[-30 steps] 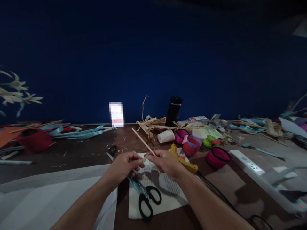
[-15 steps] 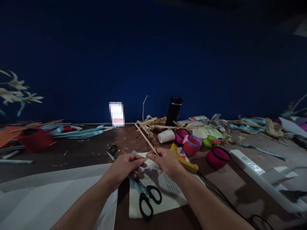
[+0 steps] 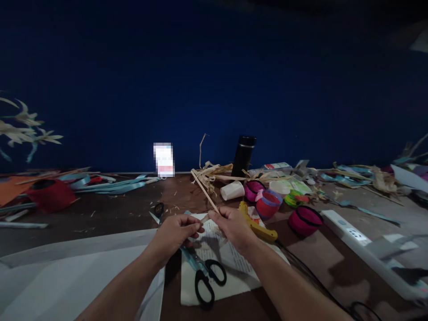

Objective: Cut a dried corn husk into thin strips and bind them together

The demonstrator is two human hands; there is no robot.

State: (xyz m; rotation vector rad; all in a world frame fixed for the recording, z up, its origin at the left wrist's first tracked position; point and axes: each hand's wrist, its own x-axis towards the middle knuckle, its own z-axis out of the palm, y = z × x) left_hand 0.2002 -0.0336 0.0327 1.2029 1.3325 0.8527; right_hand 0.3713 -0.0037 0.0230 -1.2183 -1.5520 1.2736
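My right hand [image 3: 230,225] is closed around the lower end of a thin pale stick [image 3: 204,191], which slants up and away to the left. My left hand [image 3: 179,232] pinches a small pale strip [image 3: 204,219] that stretches towards the right fingertips; its exact kind is hard to make out. Both hands hover over a printed paper sheet [image 3: 234,278]. On that sheet, just below the hands, lie black-handled scissors [image 3: 209,278]. A yellow glue gun [image 3: 257,225] rests right beside my right hand, its cable running to the lower right.
White sheeting [image 3: 83,272] covers the left front. A power strip [image 3: 364,249] lies at right. Behind stand a black flask [image 3: 244,156], a white cup [image 3: 232,190], a magenta round container [image 3: 305,220] and dried husk strips [image 3: 214,171]. Smaller scissors [image 3: 158,211] lie left of centre.
My hands have drawn slightly apart, with a bit more of the pale strip showing between them. The stick has shifted slightly right in view.
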